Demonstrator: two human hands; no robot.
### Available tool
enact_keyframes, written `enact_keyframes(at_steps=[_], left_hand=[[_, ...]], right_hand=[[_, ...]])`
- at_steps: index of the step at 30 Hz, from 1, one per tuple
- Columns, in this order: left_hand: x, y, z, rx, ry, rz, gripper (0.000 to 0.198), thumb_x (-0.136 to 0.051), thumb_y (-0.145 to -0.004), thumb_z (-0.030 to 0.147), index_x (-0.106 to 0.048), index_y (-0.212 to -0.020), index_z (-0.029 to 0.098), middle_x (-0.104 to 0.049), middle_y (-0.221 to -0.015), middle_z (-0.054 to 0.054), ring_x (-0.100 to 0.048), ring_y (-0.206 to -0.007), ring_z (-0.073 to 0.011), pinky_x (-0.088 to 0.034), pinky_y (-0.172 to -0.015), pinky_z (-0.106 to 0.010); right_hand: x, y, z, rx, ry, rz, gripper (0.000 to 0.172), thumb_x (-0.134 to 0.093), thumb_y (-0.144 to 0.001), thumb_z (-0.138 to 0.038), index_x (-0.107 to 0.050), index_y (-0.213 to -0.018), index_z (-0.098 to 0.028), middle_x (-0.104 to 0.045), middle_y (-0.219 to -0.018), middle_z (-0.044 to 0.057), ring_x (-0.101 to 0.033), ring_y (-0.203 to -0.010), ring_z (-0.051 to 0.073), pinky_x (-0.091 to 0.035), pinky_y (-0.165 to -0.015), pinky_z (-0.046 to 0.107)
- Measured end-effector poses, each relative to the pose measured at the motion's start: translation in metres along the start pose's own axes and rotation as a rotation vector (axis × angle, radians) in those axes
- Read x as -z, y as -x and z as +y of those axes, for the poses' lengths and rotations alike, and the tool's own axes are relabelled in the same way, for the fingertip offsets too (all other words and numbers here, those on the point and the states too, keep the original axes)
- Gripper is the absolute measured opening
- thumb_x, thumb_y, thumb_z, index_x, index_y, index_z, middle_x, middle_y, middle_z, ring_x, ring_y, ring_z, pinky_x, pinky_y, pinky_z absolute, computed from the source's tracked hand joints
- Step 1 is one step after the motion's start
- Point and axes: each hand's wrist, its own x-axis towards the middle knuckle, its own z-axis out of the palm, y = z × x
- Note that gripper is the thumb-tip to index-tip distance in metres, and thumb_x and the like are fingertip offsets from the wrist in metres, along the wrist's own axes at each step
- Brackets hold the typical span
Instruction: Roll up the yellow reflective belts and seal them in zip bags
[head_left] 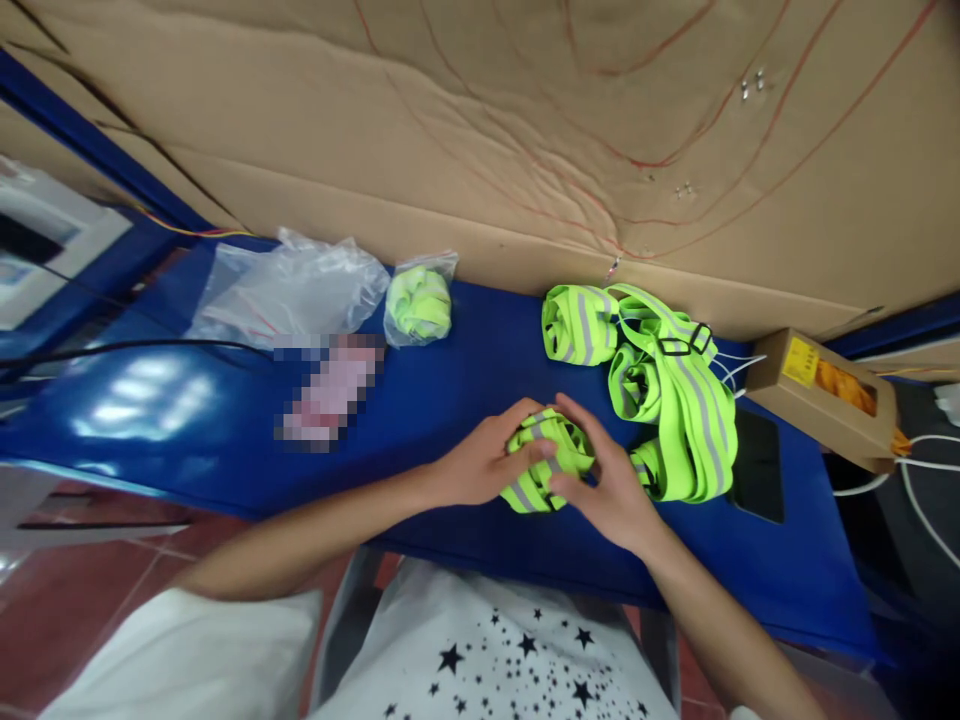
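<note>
Between my two hands is a rolled-up neon yellow-green reflective strap [534, 492] with grey stripes, held just above the blue table. My left hand [480, 462] wraps its left side, thumb across the front. On the other side my right hand [606, 490] curls its fingers and thumb around the roll. Just beyond my right hand sit another rolled reflective strap [581, 325] and a heap of folded reflective straps [694, 420] with black buckles. To the left at the back, a clear bag [418, 303] holds a bundle of the same yellow-green strap.
Crumpled clear plastic bags [300, 290] lie at the back left of the blue table [480, 330], near a blurred-out pinkish item [334, 390]. At right are a dark phone-like slab [759, 465] and a cardboard box [821, 395] with white cables. A cardboard-covered panel [465, 130] rises behind.
</note>
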Motion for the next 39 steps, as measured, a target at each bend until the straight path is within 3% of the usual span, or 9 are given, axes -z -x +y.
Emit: enact_keyframes(at_steps=[7,15,19,21,23,28,33,36,39], left_hand=[[-0.012,0.003,0.0,-0.059,-0.438,0.167,0.045,-0.026,-0.109,0.057,-0.051,-0.099,0.02,-0.062,-0.093,-0.004,-0.062,-0.078,-0.0184,-0.043,-0.065,-0.03],[-0.005,-0.009,0.017,0.089,-0.207,0.067,0.055,-0.008,-0.109,0.062,-0.044,-0.093,0.023,-0.055,-0.086,-0.002,-0.058,-0.074,-0.017,-0.053,-0.067,-0.033],[0.072,0.001,0.019,-0.132,-0.507,0.08,0.038,-0.032,-0.109,0.05,-0.049,-0.128,0.022,-0.067,-0.122,-0.01,-0.068,-0.111,-0.0196,-0.057,-0.098,-0.038],[0.134,0.016,0.009,-0.116,-1.011,0.278,0.035,-0.034,-0.106,0.036,-0.06,-0.126,0.023,-0.06,-0.147,-0.009,-0.053,-0.143,-0.0269,-0.041,-0.122,-0.051],[0.197,0.034,-0.007,-0.035,-1.101,0.456,0.038,-0.038,-0.099,0.033,-0.065,-0.121,0.019,-0.049,-0.158,-0.015,-0.037,-0.155,-0.0412,-0.021,-0.125,-0.071],[0.279,0.072,-0.031,0.209,-1.303,0.629,0.044,-0.043,-0.086,0.058,-0.07,-0.091,0.024,-0.072,-0.126,-0.014,-0.054,-0.142,-0.0433,-0.028,-0.119,-0.071],[0.237,0.072,0.018,0.354,-1.304,0.842,0.062,-0.032,-0.102,0.058,-0.07,-0.116,0.01,-0.073,-0.106,-0.024,-0.06,-0.135,-0.0425,-0.036,-0.078,-0.05],[0.175,0.057,0.05,0.273,-1.237,0.873,0.052,-0.038,-0.1,0.052,-0.064,-0.132,0.02,-0.075,-0.099,-0.013,-0.074,-0.108,-0.0349,-0.048,-0.079,-0.047],[0.098,0.036,0.058,0.282,-1.186,0.669,0.046,-0.042,-0.1,0.033,-0.056,-0.142,0.018,-0.076,-0.094,-0.009,-0.076,-0.089,-0.0285,-0.055,-0.075,-0.041]], right_hand=[[-0.025,0.002,0.007,-0.073,0.046,-0.04,0.088,-0.09,-0.074,-0.044,-0.051,-0.151,-0.026,-0.063,-0.15,0.009,-0.063,-0.136,0.031,-0.051,-0.115,0.045],[-0.024,0.001,0.002,-0.178,-0.121,0.144,0.036,-0.089,-0.074,-0.044,-0.069,-0.094,-0.021,-0.068,-0.074,-0.004,-0.06,-0.064,0.015,-0.052,-0.06,0.026],[-0.014,0.003,0.005,-0.242,-0.344,0.203,0.04,-0.095,-0.07,-0.041,-0.07,-0.095,-0.021,-0.072,-0.079,-0.002,-0.065,-0.069,0.016,-0.058,-0.067,0.027],[-0.009,0.004,0.006,-0.285,-0.445,0.261,0.045,-0.097,-0.067,-0.038,-0.071,-0.1,-0.021,-0.076,-0.084,-0.001,-0.07,-0.075,0.018,-0.061,-0.072,0.03],[-0.005,0.004,0.005,-0.311,-0.515,0.306,0.048,-0.099,-0.064,-0.036,-0.072,-0.102,-0.022,-0.078,-0.087,0.001,-0.073,-0.077,0.019,-0.062,-0.075,0.031],[-0.006,0.002,0.004,-0.308,-0.549,0.277,0.045,-0.099,-0.065,-0.034,-0.073,-0.1,-0.022,-0.079,-0.086,0.0,-0.074,-0.077,0.019,-0.063,-0.073,0.031],[-0.006,0.0,0.002,-0.328,-0.56,0.34,0.05,-0.101,-0.061,-0.031,-0.074,-0.102,-0.022,-0.08,-0.087,0.0,-0.075,-0.077,0.018,-0.064,-0.074,0.029],[0.001,-0.002,-0.005,-0.323,-0.584,0.472,0.052,-0.103,-0.055,-0.029,-0.075,-0.098,-0.021,-0.08,-0.084,0.0,-0.075,-0.075,0.017,-0.064,-0.072,0.027],[0.012,-0.005,-0.011,-0.271,-0.591,0.554,0.052,-0.103,-0.055,-0.031,-0.075,-0.098,-0.02,-0.08,-0.087,0.001,-0.077,-0.079,0.02,-0.064,-0.073,0.03]])
